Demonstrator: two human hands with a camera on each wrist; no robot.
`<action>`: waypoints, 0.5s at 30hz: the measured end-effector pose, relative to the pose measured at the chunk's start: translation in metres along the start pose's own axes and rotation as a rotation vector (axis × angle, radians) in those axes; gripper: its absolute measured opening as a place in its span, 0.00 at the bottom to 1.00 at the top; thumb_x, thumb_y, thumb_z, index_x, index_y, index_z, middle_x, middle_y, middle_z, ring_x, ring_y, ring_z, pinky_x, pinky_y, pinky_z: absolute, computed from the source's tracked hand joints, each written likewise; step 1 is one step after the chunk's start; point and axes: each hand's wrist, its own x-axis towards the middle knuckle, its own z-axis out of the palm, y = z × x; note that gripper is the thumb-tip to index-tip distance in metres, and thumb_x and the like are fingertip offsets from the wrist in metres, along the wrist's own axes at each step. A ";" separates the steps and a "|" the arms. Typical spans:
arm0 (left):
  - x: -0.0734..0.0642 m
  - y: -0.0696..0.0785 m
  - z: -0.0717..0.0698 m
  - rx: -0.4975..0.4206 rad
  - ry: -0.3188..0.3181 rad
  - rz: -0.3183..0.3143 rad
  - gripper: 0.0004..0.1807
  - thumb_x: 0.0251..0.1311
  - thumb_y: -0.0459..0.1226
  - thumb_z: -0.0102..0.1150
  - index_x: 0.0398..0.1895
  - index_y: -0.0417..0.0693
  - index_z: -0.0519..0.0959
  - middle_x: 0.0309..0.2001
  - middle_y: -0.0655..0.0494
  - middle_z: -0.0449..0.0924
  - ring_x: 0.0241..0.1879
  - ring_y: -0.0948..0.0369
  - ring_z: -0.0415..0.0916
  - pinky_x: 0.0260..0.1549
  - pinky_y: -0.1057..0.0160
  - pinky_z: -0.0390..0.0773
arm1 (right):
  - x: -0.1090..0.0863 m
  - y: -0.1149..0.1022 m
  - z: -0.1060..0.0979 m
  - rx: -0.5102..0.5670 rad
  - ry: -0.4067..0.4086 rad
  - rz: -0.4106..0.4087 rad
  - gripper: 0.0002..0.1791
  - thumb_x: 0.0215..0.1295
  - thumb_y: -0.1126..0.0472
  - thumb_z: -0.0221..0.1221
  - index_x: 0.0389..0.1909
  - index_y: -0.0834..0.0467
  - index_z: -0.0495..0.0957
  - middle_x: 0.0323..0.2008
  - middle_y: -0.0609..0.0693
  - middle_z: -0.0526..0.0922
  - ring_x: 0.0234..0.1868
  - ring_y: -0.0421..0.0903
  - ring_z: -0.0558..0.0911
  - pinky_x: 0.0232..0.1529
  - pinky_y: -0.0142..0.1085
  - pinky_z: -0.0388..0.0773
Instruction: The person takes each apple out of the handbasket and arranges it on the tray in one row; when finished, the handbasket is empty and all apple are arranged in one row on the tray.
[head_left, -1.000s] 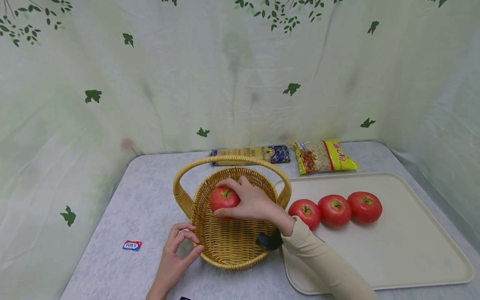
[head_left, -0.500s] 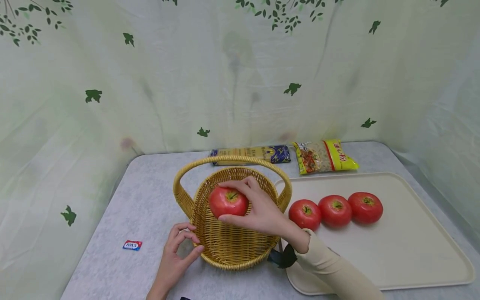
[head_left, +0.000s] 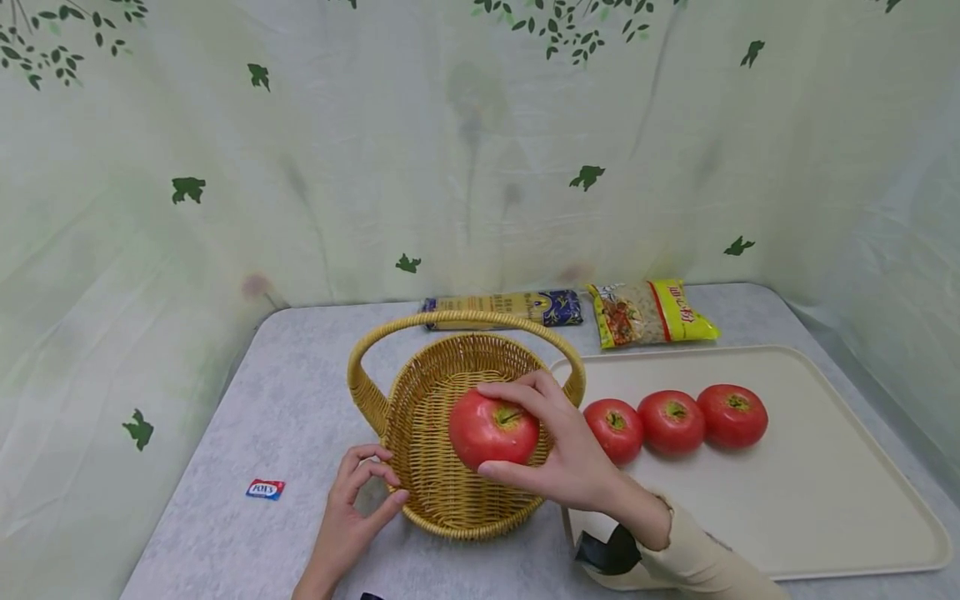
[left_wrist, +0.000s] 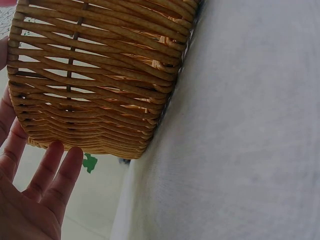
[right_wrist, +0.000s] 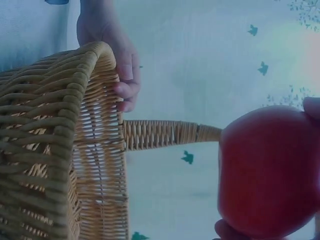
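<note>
My right hand holds a red apple between thumb and fingers, raised above the wicker basket. In the right wrist view this apple is apart from the basket's rim. My left hand grips the basket's left rim. In the left wrist view several fingers rest against the woven outer wall. The basket stands upright, its arched handle up. Three more red apples, a left one, a middle one and a right one, sit in a row on the cream tray.
Behind the basket lies a long pack of noodles or pasta. Beside it is a yellow food bag. A small red and blue sachet lies on the left of the grey table. A printed curtain hangs behind.
My right hand has lifted the apple from inside the basket and brought it up, toward me and to the right. The left hand stays at the rim.
</note>
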 end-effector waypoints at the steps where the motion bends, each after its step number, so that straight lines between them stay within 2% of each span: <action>1: 0.000 0.000 0.000 0.000 0.000 0.001 0.16 0.47 0.19 0.65 0.30 0.46 0.74 0.46 0.41 0.68 0.51 0.59 0.64 0.52 0.72 0.60 | -0.003 0.000 -0.003 0.008 0.012 -0.009 0.36 0.50 0.49 0.71 0.62 0.39 0.70 0.49 0.43 0.67 0.50 0.45 0.71 0.42 0.43 0.78; 7: 0.000 0.000 0.000 -0.005 -0.003 -0.009 0.16 0.47 0.19 0.65 0.30 0.47 0.74 0.47 0.41 0.68 0.52 0.59 0.63 0.52 0.71 0.60 | -0.022 0.003 -0.023 0.057 0.101 -0.071 0.37 0.45 0.60 0.72 0.61 0.49 0.72 0.49 0.47 0.68 0.51 0.49 0.70 0.42 0.43 0.78; 11: 0.000 0.001 0.000 -0.001 -0.002 -0.013 0.17 0.47 0.19 0.65 0.30 0.48 0.74 0.46 0.41 0.68 0.51 0.59 0.63 0.52 0.71 0.60 | -0.035 0.007 -0.041 0.047 0.185 -0.073 0.38 0.42 0.67 0.70 0.60 0.55 0.71 0.50 0.50 0.70 0.51 0.50 0.70 0.41 0.40 0.77; 15: 0.000 0.001 0.000 -0.005 0.000 -0.015 0.16 0.47 0.19 0.65 0.30 0.48 0.74 0.46 0.41 0.68 0.51 0.58 0.63 0.52 0.71 0.60 | -0.046 0.013 -0.058 0.023 0.297 -0.042 0.38 0.41 0.73 0.66 0.60 0.60 0.70 0.51 0.52 0.71 0.52 0.50 0.69 0.42 0.35 0.76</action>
